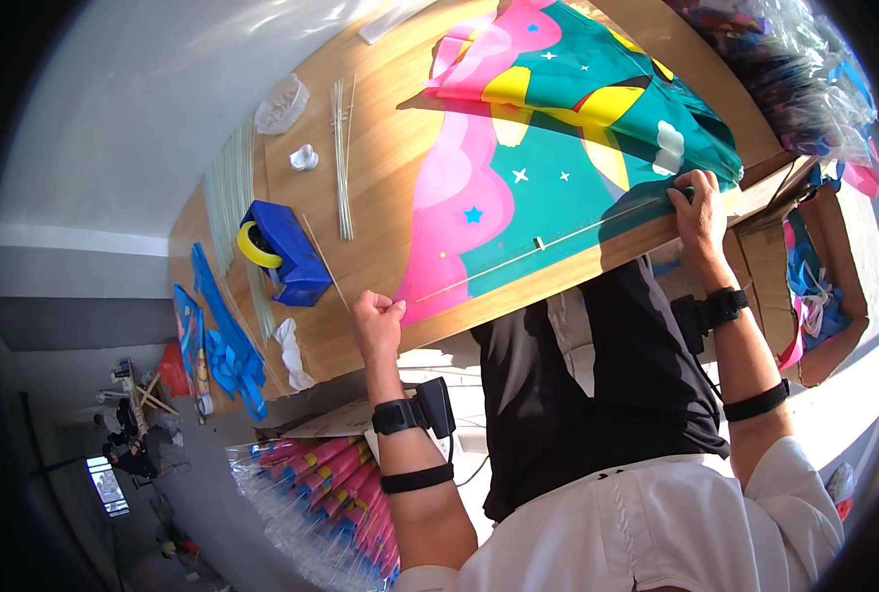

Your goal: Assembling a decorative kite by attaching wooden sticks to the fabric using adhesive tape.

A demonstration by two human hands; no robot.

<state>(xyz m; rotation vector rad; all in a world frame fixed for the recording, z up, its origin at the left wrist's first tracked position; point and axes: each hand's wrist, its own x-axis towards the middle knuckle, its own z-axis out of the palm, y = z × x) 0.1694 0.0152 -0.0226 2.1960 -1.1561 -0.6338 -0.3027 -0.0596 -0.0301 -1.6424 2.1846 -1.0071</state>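
A thin printed fabric sheet (558, 187) in green, pink and yellow lies on the wooden table, its far part folded and bunched. Along its near edge runs a thin pale rod (489, 270) with a small dark fitting (539, 243) on it. My left hand (376, 324) is closed in a pinch at the pink corner, near the rod's left end. At the other end, my right hand (699, 217) has its fingers curled down onto the green edge. Whether it also grips the rod is hidden by the fingers.
Left on the table (390, 178) are a blue tape dispenser (296, 261) with yellow tape, bundles of thin rods (343, 163), blue fabric strips (224, 345) and crumpled white pieces (304, 158). Plastic-wrapped goods (331, 493) sit below; an open carton (834, 296) stands right.
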